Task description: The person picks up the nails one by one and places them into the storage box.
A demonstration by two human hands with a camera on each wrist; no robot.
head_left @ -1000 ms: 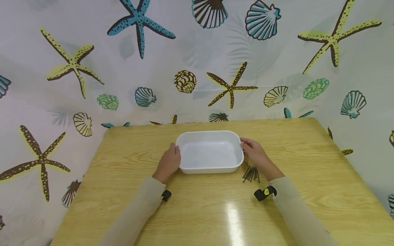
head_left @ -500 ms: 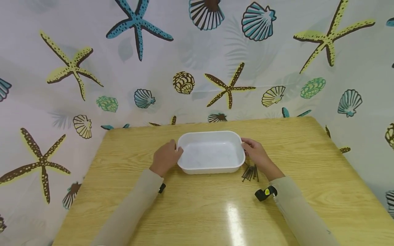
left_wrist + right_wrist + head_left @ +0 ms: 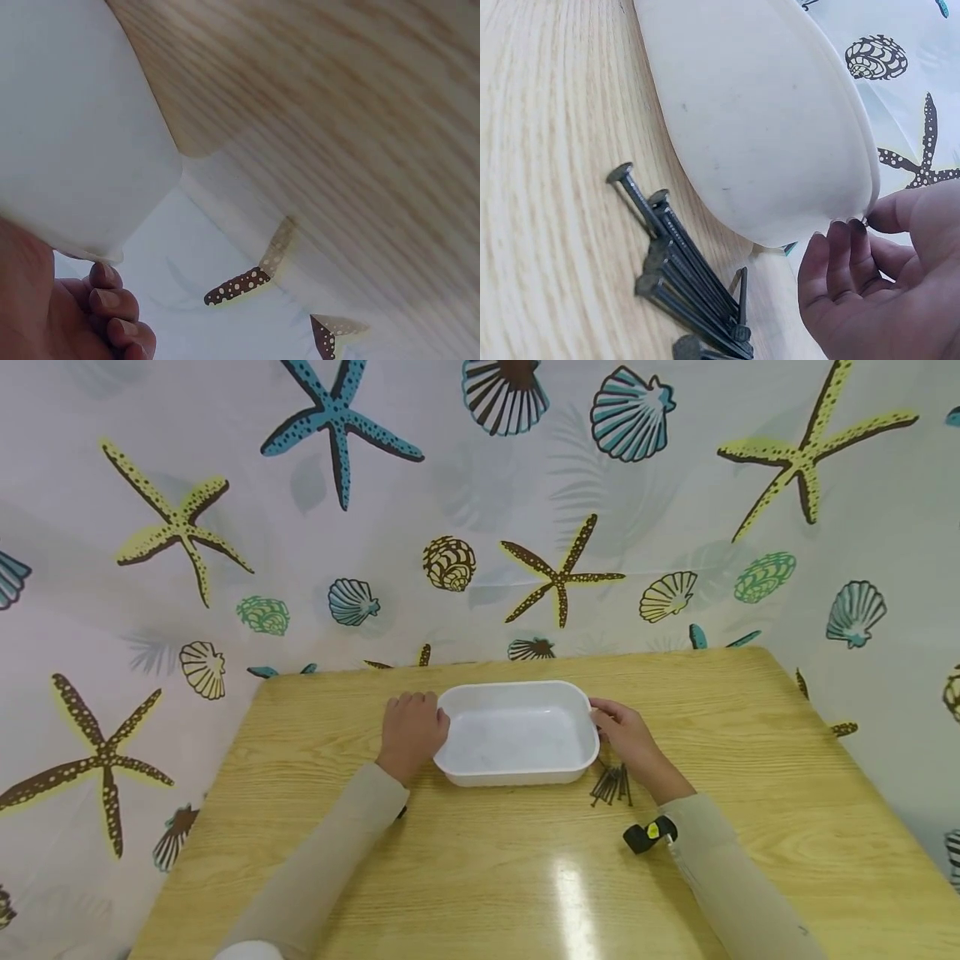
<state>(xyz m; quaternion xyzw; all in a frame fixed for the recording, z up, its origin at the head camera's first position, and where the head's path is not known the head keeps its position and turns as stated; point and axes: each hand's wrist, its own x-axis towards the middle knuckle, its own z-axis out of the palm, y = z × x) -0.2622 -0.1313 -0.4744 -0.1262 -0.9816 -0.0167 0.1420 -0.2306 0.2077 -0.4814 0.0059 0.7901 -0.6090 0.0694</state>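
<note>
A white rectangular plastic tub (image 3: 517, 727) with rounded corners rests on the wooden table, with nothing inside it. At its left end my left hand (image 3: 412, 733) grips the rim, the thumb over the edge. In the left wrist view the fingers (image 3: 109, 300) curl just under that rim. My right hand (image 3: 628, 739) pinches the rim at the right end between thumb and fingertips, as the right wrist view shows. Close below the right hand lies a small heap of dark metal nails (image 3: 690, 270), beside the tub and apart from the fingers.
The light wooden table (image 3: 480, 877) runs back to a hanging cloth (image 3: 420, 502) printed with starfish and shells. Cloth also borders the left and right sides. A black strap device (image 3: 649, 833) sits on the right wrist.
My left hand has shifted its hold on the tub's left end, turning so its back and knuckles face up. The tub has slid very slightly right. The right hand keeps its pinch.
</note>
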